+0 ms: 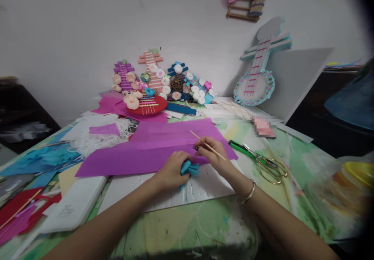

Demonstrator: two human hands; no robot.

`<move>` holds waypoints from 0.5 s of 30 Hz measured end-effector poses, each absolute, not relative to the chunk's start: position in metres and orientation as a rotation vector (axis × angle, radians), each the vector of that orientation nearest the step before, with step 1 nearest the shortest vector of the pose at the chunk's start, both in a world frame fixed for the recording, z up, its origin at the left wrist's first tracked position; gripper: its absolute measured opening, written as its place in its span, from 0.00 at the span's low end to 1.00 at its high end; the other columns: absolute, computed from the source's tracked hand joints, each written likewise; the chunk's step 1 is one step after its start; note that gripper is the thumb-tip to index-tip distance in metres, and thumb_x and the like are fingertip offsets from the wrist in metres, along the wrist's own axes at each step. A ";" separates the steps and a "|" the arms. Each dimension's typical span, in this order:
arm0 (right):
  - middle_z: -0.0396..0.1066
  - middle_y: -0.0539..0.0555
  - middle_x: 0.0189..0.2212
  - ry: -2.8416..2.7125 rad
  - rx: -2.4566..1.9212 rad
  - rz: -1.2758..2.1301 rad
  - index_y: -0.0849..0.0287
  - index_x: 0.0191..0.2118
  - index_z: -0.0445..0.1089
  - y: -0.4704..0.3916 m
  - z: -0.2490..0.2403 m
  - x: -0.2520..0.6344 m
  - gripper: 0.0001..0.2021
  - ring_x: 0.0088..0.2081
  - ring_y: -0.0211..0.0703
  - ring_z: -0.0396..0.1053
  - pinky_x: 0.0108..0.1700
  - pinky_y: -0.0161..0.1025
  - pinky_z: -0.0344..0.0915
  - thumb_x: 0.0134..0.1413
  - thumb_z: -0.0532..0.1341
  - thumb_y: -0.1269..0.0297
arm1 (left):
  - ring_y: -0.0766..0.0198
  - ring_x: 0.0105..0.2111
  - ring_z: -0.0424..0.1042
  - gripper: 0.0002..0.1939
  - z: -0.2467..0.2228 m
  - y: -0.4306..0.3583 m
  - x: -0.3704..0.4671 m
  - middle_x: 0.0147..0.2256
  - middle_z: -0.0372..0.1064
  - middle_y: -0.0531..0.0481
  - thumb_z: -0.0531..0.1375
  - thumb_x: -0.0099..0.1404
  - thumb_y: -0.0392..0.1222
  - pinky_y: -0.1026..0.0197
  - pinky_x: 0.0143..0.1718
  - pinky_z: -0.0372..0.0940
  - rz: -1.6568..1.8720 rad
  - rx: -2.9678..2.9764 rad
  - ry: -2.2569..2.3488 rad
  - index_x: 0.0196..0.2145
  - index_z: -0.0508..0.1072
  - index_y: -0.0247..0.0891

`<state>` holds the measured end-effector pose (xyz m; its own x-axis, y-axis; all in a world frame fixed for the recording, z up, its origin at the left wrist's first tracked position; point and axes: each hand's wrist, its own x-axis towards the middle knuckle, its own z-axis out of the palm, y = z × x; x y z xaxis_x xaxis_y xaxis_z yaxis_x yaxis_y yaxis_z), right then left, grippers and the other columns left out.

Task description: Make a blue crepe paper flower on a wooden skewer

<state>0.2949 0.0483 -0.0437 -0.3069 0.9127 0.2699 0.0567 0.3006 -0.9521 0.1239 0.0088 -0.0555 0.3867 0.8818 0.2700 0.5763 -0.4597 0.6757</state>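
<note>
Blue crumpled piece (189,169), right at the purple sheet's (117,160) near edge, pinched in the left hand (173,170)! Gathering looks done, but those ends flare loose, apparently unfinished. Over the sheet, the right hand (214,154) pinches a slim wooden stick (212,148), its tip clear of the blue. Scissors (273,170) lie right of the sheet; flower-trimmed guitar shapes (152,81) behind it seem complete.

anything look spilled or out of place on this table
Nothing looks plainly spilled or broken. The messiest spot is the loose tangle of white strands on the left, with a purple scrap lying on it. A small pink item on the right is pixelated, hiding its details.
</note>
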 end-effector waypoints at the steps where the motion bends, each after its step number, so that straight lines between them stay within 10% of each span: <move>1: 0.68 0.51 0.27 -1.646 -0.909 1.131 0.61 0.32 0.67 0.049 -0.045 0.295 0.07 0.28 0.36 0.66 0.30 0.34 0.62 0.43 0.57 0.71 | 0.58 0.34 0.64 0.17 -0.056 0.010 0.124 0.32 0.67 0.49 0.57 0.44 0.27 0.57 0.36 0.57 0.869 2.170 1.256 0.34 0.70 0.37; 15: 0.61 0.44 0.20 -1.676 -0.890 1.240 0.58 0.32 0.61 0.045 -0.052 0.287 0.11 0.22 0.32 0.60 0.22 0.29 0.55 0.39 0.62 0.71 | 0.63 0.29 0.62 0.06 -0.049 0.005 0.123 0.27 0.64 0.52 0.56 0.51 0.30 0.62 0.31 0.55 1.140 2.270 1.500 0.27 0.64 0.38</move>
<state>0.2869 0.0446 -0.0521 -0.3882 0.8961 0.2152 0.0568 0.2564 -0.9649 0.1231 0.0047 -0.0487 0.1918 0.8487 0.4929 0.7018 -0.4697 0.5356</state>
